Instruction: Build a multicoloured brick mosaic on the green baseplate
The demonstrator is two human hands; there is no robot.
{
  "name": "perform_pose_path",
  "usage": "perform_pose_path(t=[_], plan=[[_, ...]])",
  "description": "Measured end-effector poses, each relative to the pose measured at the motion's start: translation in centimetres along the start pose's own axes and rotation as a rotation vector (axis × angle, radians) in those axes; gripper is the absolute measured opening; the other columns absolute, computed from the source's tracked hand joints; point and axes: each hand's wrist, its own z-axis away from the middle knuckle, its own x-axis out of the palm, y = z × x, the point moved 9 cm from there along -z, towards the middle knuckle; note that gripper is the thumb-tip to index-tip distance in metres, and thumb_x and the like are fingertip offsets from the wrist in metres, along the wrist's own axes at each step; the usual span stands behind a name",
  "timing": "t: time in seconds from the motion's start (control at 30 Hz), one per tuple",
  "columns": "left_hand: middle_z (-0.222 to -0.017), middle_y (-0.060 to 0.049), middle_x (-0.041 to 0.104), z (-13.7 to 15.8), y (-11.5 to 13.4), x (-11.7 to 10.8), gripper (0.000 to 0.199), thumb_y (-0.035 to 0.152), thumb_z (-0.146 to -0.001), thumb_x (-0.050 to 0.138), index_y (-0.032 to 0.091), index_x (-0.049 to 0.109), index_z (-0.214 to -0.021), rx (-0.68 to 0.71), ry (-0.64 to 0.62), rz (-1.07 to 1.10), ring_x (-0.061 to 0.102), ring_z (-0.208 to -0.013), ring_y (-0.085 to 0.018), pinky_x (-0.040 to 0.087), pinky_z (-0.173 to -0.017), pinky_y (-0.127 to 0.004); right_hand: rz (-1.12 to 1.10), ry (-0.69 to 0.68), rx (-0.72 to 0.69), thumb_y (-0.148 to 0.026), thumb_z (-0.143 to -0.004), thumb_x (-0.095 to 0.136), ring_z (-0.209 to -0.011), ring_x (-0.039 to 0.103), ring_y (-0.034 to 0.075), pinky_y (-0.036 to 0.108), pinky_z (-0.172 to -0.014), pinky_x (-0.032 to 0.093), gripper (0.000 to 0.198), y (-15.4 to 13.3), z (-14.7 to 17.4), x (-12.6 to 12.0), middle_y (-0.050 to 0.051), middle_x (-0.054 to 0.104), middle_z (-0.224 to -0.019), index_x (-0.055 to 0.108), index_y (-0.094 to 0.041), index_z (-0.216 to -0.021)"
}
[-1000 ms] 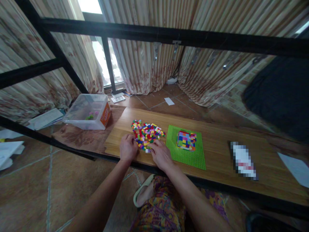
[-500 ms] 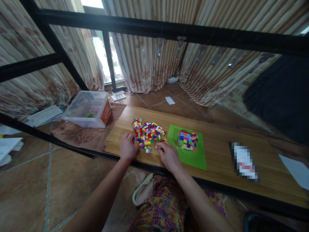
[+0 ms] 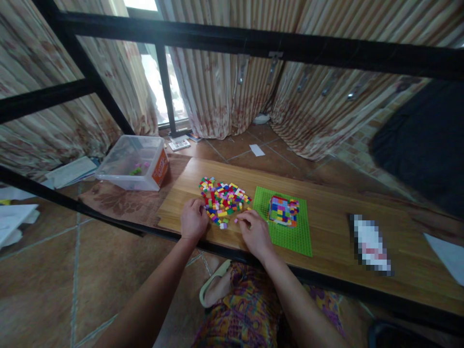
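At eight o'clock from the loose toy bricks [image 3: 222, 199], the left hand [image 3: 194, 220] is resting curled, contents hidden; toward five, the right hand [image 3: 256, 234] is pinching a pink brick [image 3: 236, 221]; toward four, a green baseplate [image 3: 292, 243] is lying on the worktop [image 3: 329, 232].

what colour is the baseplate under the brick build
The baseplate is bright green, best seen in the head view.

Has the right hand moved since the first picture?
Yes. The right hand has shifted rightward, closer to the green baseplate, which has stayed put on the table.
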Motion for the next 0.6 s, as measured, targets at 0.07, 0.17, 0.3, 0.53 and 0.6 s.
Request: perform_pose_path(t=[0.07,0.17,0.3,0.53,0.6], plan=[[-0.086,-0.007,0.065,0.0,0.0,0.0,0.015,0.012,-0.081,0.048,0.020,0.061,-0.077,0.002,0.004,0.004,0.060,-0.088,-0.024,0.047,-0.079,-0.035,0.051,-0.037,-0.005,-0.011,-0.087,0.054,-0.089,0.062,0.019,0.032,-0.083,0.047,0.018,0.0,0.0,0.5,0.006,0.065,-0.095,0.070,-0.019,-0.087],[-0.086,-0.007,0.065,0.0,0.0,0.0,0.015,0.012,-0.081,0.049,0.021,0.061,-0.076,0.004,0.009,0.007,0.060,-0.088,-0.024,0.048,-0.079,-0.035,0.156,-0.122,-0.031,-0.008,-0.088,0.052,-0.089,0.060,0.019,0.031,-0.085,0.046,0.020,-0.1,-0.2,1.8,0.007,0.063,-0.096,0.069,-0.018,-0.089],[-0.086,-0.007,0.064,0.0,-0.1,-0.1,0.014,0.013,-0.080,0.049,0.021,0.060,-0.076,-0.009,0.009,0.017,0.060,-0.089,-0.024,0.048,-0.080,-0.035,0.283,-0.237,-0.050,-0.006,-0.091,0.045,-0.087,0.058,0.019,0.030,-0.083,0.045,0.025,-0.1,-0.7,3.3,0.008,0.061,-0.093,0.066,-0.017,-0.081],[-0.090,-0.007,0.064,0.1,-0.7,-0.8,0.018,0.012,-0.082,0.044,0.020,0.060,-0.082,-0.062,0.082,0.140,0.062,-0.091,-0.022,0.050,-0.084,-0.035,0.089,-0.163,0.016,-0.013,-0.091,0.050,-0.083,0.058,0.018,0.029,-0.079,0.044,0.020,-0.7,0.6,2.1,0.005,0.062,-0.087,0.064,-0.019,-0.078],[-0.094,-0.008,0.064,0.0,-0.8,-1.3,0.020,0.012,-0.082,0.043,0.019,0.060,-0.088,-0.058,0.129,0.172,0.061,-0.095,-0.022,0.050,-0.087,-0.036,-0.062,-0.104,0.100,-0.019,-0.090,0.053,-0.082,0.060,0.018,0.030,-0.077,0.044,0.016,-0.5,2.1,1.4,0.004,0.065,-0.086,0.066,-0.020,-0.081]])
